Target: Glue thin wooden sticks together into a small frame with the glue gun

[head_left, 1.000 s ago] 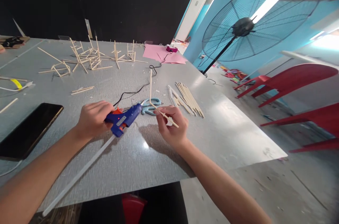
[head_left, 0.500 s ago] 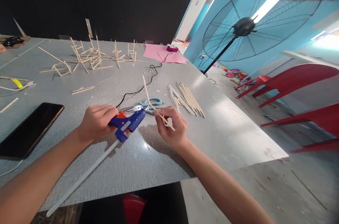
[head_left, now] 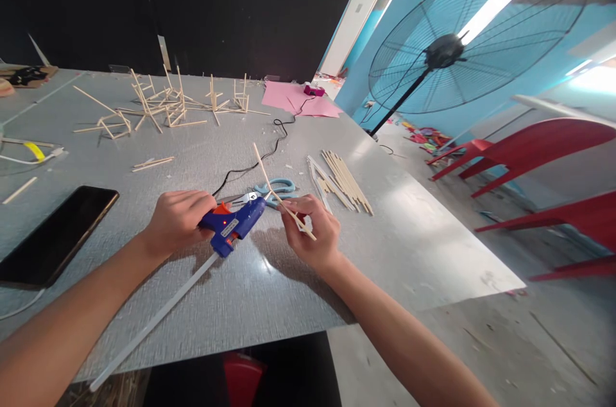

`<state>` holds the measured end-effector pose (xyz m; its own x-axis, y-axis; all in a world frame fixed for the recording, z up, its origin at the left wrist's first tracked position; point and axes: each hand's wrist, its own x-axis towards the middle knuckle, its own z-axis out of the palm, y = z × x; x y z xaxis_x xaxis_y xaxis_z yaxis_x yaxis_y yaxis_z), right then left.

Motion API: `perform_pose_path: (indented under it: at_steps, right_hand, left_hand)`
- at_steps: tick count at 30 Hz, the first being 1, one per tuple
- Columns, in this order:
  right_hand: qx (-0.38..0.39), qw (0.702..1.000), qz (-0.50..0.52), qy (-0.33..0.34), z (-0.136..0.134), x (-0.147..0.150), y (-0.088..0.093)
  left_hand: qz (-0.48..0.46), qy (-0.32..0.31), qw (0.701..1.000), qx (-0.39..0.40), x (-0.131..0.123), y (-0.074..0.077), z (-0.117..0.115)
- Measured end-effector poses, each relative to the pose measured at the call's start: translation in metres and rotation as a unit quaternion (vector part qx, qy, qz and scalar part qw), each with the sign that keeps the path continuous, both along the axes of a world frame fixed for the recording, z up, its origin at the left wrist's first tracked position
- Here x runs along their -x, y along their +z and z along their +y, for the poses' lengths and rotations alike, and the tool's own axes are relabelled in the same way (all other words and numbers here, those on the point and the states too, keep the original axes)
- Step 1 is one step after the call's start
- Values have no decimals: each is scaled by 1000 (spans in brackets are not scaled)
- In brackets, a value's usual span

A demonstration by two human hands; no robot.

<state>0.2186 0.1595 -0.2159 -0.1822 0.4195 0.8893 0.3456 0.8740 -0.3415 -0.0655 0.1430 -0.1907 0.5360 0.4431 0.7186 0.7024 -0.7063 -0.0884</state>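
Note:
My left hand (head_left: 177, 219) is wrapped round a blue glue gun (head_left: 231, 221) with an orange trigger; a long white glue stick (head_left: 154, 322) trails from its back toward the table's near edge. The gun's nozzle points right, close to a small piece made of joined thin wooden sticks (head_left: 279, 192), which my right hand (head_left: 310, 232) pinches between its fingers. One stick of that piece rises up and to the left. Both hands hover just above the grey table (head_left: 250, 291).
Light-blue scissors (head_left: 275, 189) lie just behind the hands, a bundle of loose sticks (head_left: 342, 181) to their right. A black phone (head_left: 55, 235) lies at the left. Glued stick frames (head_left: 163, 105) and pink paper (head_left: 297, 99) sit farther back. A standing fan (head_left: 445, 51) and red chairs (head_left: 534, 150) are on the right.
The upright stick in my right hand has tilted over to the left. The glue gun has shifted right, its nozzle nearer the stick joint.

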Motion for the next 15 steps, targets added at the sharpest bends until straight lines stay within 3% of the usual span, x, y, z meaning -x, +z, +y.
perform_pose_path:
  at_steps: [15]
  right_hand:
    - [-58, 994, -89, -8, 1, -6, 4]
  left_hand:
    - [9, 9, 1000, -7, -1, -1, 0]
